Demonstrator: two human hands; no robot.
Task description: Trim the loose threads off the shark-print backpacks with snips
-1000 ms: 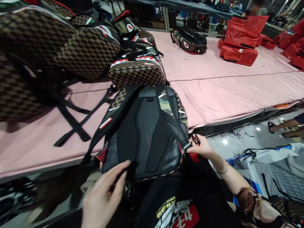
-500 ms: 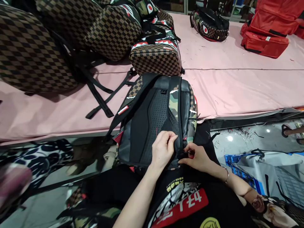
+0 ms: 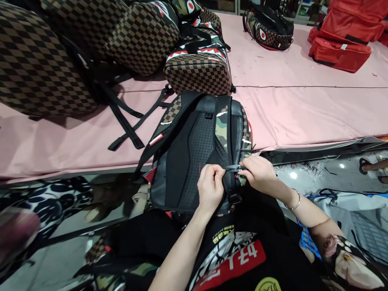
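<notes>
A black backpack [image 3: 178, 173] with checkered and camouflage sides leans against the table edge, its back panel and shoulder straps facing up. My right hand [image 3: 259, 171] is closed on small thread snips [image 3: 233, 167], whose blades point left across the camouflage-lined shoulder strap [image 3: 222, 133]. Just left of the blade tips, my left hand [image 3: 211, 184] is pinched over the lower back panel; what its fingertips hold is too small to make out. A black strap buckle [image 3: 235, 198] lies below the snips. One red thread sticks up beside my left hand.
Several checkered backpacks [image 3: 142, 38] crowd the left of the pink-covered table [image 3: 303, 109]. Farther back are another camouflage bag [image 3: 268, 30] and stacked red bags [image 3: 341, 52]. Grey material [image 3: 348, 214] lies low on the right. Another person's foot [image 3: 366, 165] shows at the right edge.
My right hand has moved up from beside the buckle, bringing the snips' blades into view near my left fingertips. My left hand stays pinched in nearly the same place.
</notes>
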